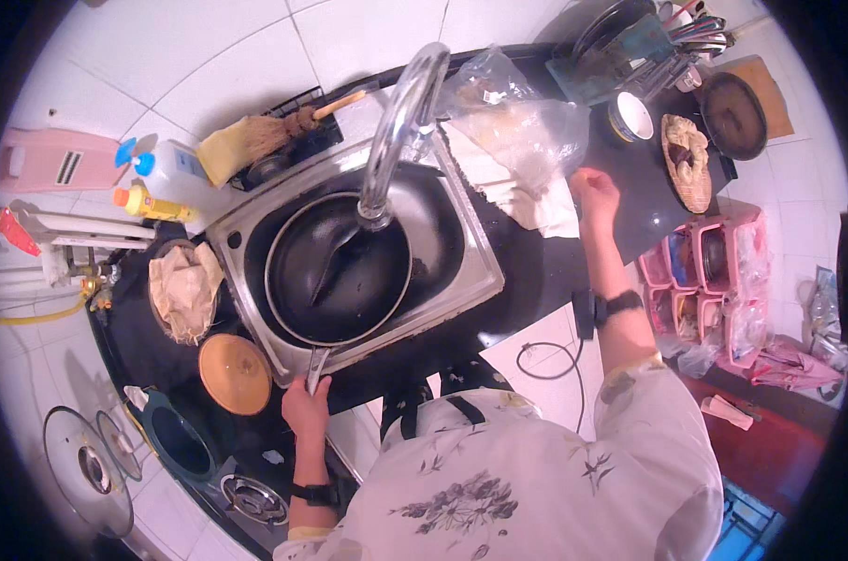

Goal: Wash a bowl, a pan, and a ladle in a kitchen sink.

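My left hand (304,409) grips the metal handle (317,368) of a black frying pan (304,280). The pan rests over the stainless steel sink (441,301), its dark inside facing up. Above it curves a chrome faucet (394,126), whose spout end overlaps the pan in this view. My right hand (598,200) is over the black counter, to the right of a cream cloth (546,214) and a clear plastic bag (543,133). Its fingers are curled, and whether anything is between them cannot be made out.
Left of the sink are a cloth-filled bowl (183,287), an orange round lid or board (235,375) and a dark green pot (182,438). Behind it lies a straw brush (280,133). A white bowl (632,117) and woven tray (692,182) stand right. A cable (579,393) hangs nearby.
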The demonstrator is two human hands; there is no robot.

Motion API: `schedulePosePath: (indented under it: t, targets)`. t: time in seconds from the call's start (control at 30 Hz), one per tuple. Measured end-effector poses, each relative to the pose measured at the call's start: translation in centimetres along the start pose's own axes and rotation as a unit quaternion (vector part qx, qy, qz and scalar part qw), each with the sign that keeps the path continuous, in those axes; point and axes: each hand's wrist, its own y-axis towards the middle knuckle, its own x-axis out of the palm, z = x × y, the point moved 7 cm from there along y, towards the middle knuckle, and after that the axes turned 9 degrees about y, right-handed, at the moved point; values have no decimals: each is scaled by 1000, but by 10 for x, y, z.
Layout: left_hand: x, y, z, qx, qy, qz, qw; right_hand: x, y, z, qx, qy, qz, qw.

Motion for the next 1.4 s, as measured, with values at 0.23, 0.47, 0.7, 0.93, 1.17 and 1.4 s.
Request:
schedulePosePath:
  t: [0.23, 0.47, 0.7, 0.93, 1.17, 1.4]
  targets:
    - [8, 1, 5, -24, 23, -18, 999, 51, 70, 56, 65, -73, -61, 993]
    - [9, 5, 8, -19, 17, -18, 1000, 110, 102, 51, 102, 111, -160, 976]
    - [12, 5, 5, -15, -6, -21, 1000, 105, 109, 84, 170, 93, -112, 975]
    - [20, 0, -11, -36, -1, -47, 998, 152, 46, 47, 257, 273, -289, 881]
    - [25, 10, 2, -9, -34, -58, 998, 40, 136, 73, 43, -60, -72, 995]
    - [21, 2, -13, -43, -34, -55, 997, 73, -50, 38, -135, -138, -120, 974]
